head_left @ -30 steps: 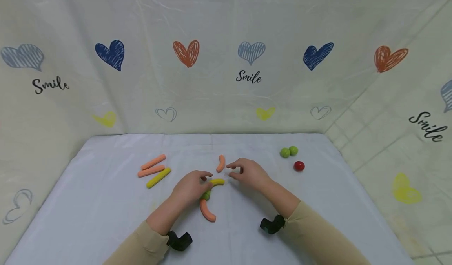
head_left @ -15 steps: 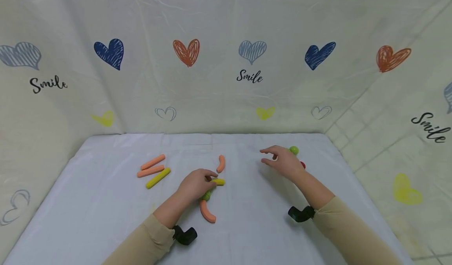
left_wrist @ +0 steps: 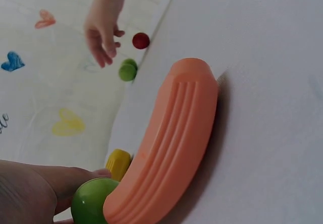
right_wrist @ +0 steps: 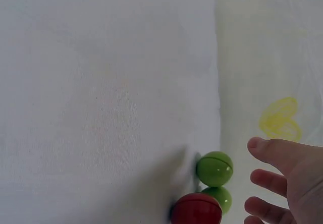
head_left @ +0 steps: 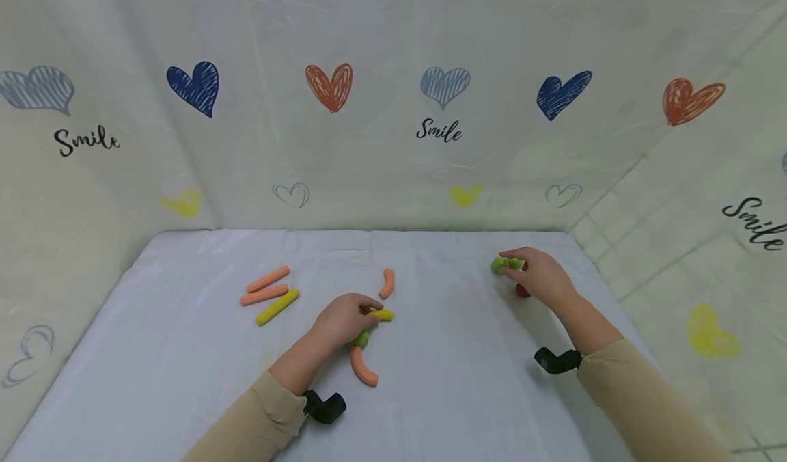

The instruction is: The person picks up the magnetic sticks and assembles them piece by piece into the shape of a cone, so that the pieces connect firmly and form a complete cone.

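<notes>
My left hand (head_left: 346, 320) pinches a short yellow curved piece (head_left: 384, 316) between thumb and fingers. Just below that hand lie a green ball (head_left: 361, 340) and an orange curved piece (head_left: 364, 368); in the left wrist view the orange curved piece (left_wrist: 166, 143) has grooves and meets the green ball (left_wrist: 93, 201). At the back right, my right hand (head_left: 541, 276) reaches over two green balls (head_left: 499, 264), thumb and fingers spread. The right wrist view has a gap between these fingers and the nearer green ball (right_wrist: 215, 168). A red ball (head_left: 522, 290) sits partly hidden beneath the hand.
Two straight orange sticks (head_left: 266, 294) and a yellow stick (head_left: 278, 307) lie at the left of the white-covered table (head_left: 154, 352). A small orange curved piece (head_left: 387, 283) rests beyond the left hand. A heart-printed curtain (head_left: 381, 168) hangs behind the table.
My right hand has moved right, from beside the small orange curved piece to the green balls. My left hand has shifted slightly right, its fingers closing over the yellow curved piece.
</notes>
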### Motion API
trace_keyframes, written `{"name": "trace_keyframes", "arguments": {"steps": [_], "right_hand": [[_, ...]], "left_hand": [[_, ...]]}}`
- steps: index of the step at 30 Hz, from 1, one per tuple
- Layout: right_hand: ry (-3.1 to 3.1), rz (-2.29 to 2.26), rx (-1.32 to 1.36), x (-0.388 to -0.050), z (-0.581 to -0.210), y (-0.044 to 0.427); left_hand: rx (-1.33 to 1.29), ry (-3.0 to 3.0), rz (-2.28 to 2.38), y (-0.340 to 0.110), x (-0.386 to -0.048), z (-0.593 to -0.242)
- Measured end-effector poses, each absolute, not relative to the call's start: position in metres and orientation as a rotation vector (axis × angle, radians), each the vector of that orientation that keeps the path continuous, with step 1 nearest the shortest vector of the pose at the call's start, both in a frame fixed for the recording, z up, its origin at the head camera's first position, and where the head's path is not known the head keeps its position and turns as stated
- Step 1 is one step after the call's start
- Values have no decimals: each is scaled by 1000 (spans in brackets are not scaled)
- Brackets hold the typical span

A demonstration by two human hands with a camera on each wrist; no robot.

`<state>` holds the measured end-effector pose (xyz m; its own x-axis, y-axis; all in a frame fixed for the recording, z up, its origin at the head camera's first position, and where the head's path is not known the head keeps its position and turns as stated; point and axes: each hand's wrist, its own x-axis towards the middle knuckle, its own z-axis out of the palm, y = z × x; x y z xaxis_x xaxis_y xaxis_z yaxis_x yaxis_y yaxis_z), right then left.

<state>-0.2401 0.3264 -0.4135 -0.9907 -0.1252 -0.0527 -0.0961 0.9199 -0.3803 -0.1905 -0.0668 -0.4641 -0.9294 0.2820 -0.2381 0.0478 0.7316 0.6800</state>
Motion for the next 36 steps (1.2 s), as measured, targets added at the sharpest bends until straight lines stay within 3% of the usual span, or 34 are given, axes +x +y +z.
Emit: {"name": "trace_keyframes", "arguments": {"steps": [19,36], "right_hand": [[2906,-355,-153,-277,-429,326],[2940,-355,-263,-271,-426,316]], "left_hand": [[245,2616,1043,-67,-189,-462],[217,2601,1058,-66,-188,-461]]}}
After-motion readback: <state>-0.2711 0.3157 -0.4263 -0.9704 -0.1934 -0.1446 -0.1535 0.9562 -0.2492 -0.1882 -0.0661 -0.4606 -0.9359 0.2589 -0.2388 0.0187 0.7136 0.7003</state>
